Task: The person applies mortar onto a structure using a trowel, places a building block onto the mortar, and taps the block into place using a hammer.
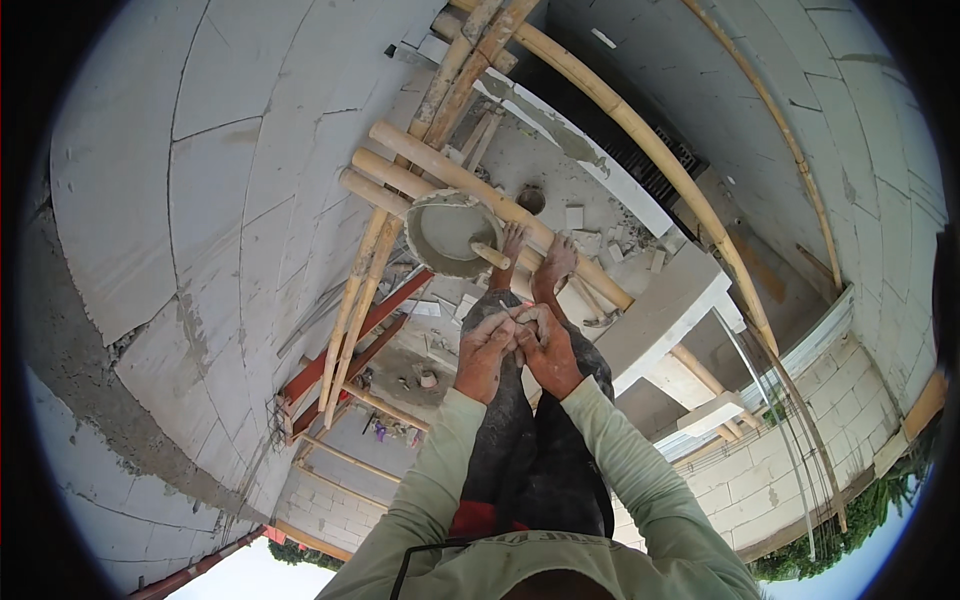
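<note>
My left hand (484,355) and my right hand (546,350) are together over my dark-trousered legs, both dusted pale, their fingers bent and pressed together at the tips; what they hold, if anything, is too small to make out. My bare feet (553,268) rest on bamboo poles (600,282) high above a rubble-strewn floor. Just left of my feet a round bucket (432,228) of grey wet mix sits on the poles, with a pale tool handle (490,254) sticking out of it.
Tall block walls (220,240) rise on both sides. Bamboo scaffold poles (640,130) cross the drop, with red beams (395,302) at lower left. A pale ledge (665,320) is at my right. Below lie a dark bucket (531,199), block pieces and scattered tools.
</note>
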Demonstrator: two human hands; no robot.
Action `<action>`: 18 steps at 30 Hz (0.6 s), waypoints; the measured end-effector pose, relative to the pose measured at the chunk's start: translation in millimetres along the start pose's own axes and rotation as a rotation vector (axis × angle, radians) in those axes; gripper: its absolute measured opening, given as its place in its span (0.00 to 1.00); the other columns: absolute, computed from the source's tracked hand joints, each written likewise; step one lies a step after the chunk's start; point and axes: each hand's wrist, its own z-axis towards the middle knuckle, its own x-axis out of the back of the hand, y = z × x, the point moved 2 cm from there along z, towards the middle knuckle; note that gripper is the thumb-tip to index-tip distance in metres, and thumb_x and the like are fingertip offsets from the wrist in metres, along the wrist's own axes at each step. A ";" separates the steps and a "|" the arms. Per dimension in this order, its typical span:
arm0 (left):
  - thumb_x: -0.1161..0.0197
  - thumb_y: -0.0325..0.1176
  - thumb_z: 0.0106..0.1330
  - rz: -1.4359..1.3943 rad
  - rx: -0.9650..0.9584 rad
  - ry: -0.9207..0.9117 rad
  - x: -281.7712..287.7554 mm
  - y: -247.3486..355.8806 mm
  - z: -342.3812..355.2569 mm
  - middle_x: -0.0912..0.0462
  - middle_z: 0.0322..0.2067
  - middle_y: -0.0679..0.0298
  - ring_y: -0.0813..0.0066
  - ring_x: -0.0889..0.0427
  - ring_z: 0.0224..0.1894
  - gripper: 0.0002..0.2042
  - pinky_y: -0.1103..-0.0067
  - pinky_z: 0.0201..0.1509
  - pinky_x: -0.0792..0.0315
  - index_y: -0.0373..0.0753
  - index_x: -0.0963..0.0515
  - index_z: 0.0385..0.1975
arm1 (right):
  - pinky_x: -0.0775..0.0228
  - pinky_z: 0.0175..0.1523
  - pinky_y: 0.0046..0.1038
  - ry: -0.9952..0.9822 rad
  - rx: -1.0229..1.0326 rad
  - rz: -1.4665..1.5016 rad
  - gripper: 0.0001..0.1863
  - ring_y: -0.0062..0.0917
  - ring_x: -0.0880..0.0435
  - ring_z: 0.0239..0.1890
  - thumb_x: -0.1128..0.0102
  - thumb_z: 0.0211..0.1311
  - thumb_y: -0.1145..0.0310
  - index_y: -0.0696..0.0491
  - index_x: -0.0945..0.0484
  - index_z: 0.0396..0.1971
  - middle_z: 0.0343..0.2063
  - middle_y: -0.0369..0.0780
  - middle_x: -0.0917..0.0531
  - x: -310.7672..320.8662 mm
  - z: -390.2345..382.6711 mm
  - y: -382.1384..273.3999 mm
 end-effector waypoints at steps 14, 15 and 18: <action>0.39 0.25 0.62 1.068 -0.476 0.512 95.8 -54.9 -5.7 0.18 0.39 0.62 0.56 0.21 0.46 0.11 0.56 0.60 0.34 0.43 0.19 0.43 | 0.27 0.47 0.44 0.124 0.207 -1.032 0.21 0.53 0.20 0.40 0.38 0.57 0.64 0.62 0.29 0.45 0.38 0.56 0.21 27.9 165.8 131.5; 0.39 0.25 0.62 1.064 -0.476 0.514 97.6 -56.4 -10.7 0.18 0.39 0.62 0.56 0.21 0.46 0.11 0.56 0.60 0.34 0.43 0.19 0.43 | 0.27 0.48 0.44 0.088 0.226 -1.149 0.22 0.53 0.20 0.40 0.38 0.57 0.64 0.63 0.30 0.45 0.38 0.57 0.21 23.5 177.9 142.8; 0.37 0.26 0.60 1.171 -0.316 0.414 101.8 -68.3 -21.5 0.22 0.36 0.64 0.58 0.23 0.44 0.12 0.52 0.62 0.38 0.45 0.19 0.43 | 0.28 0.50 0.45 -0.019 -0.029 -1.077 0.24 0.53 0.20 0.43 0.43 0.60 0.60 0.66 0.32 0.46 0.37 0.58 0.20 0.6 207.0 175.4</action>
